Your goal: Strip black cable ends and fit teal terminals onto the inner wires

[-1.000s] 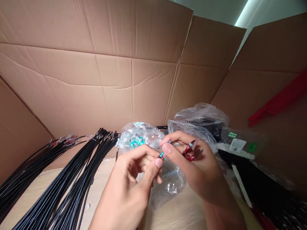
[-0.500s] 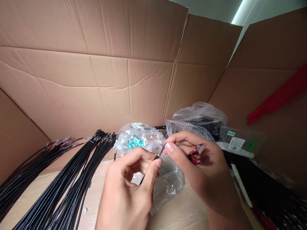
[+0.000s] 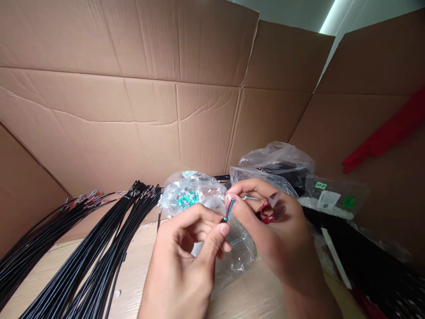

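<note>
Cardboard carton walls (image 3: 133, 124) rise ahead; black cable bundles (image 3: 99, 230) fan out to our left; a clear plastic bag (image 3: 191, 190) lies between; our left hand (image 3: 186, 252) pinches a black cable end (image 3: 227, 212), its long axis slanting up-right, tip just beside our right hand (image 3: 275, 235), whose fingers curl round a small red-handled tool (image 3: 265, 212)

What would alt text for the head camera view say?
The left hand holds a black cable end showing red and blue wires, the right hand pinching them, with a red-handled tool in its grip. Bundles of black cables and clear plastic bags lie on a pale surface before cardboard flaps.
</note>
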`<state>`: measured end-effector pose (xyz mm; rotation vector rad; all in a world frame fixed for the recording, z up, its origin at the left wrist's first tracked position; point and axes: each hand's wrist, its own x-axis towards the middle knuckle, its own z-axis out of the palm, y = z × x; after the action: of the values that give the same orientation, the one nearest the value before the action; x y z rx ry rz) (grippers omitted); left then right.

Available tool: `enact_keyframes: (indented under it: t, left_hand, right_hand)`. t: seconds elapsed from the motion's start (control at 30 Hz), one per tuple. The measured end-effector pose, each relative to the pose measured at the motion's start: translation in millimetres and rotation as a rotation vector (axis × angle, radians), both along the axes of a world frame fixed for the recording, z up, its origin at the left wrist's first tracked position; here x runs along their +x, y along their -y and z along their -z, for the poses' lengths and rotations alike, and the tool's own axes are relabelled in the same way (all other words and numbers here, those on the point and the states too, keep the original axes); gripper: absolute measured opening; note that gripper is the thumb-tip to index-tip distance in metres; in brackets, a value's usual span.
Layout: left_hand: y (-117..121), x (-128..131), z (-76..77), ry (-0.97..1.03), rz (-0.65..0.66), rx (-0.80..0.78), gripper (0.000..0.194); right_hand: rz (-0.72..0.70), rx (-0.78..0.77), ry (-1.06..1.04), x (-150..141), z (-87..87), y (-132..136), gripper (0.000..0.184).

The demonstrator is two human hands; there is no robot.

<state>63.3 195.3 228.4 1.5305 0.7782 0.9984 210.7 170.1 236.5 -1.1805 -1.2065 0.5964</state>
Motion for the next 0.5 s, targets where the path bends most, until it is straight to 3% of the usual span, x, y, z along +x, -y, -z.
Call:
enact_keyframes:
  t: [0.1,0.33,0.5]
  left_hand:
    - [0.5,0.6,-1.1,-0.033,-0.054,0.019,0.023]
    - [2.3,3.2,1.4,-0.095,-0.124,0.130,0.022]
    - [6.8,4.4,10.0,-0.261,-0.278,0.285,0.012]
  right_hand:
    - [0.077,0.024,0.066,-1.3,-1.7,3.6,0.007]
    - [0.112,0.046,0.137,-1.8,-1.5,8.7,0.010]
    - [0.179,0.064,0.199,-2.7,-0.4,9.2,0.009]
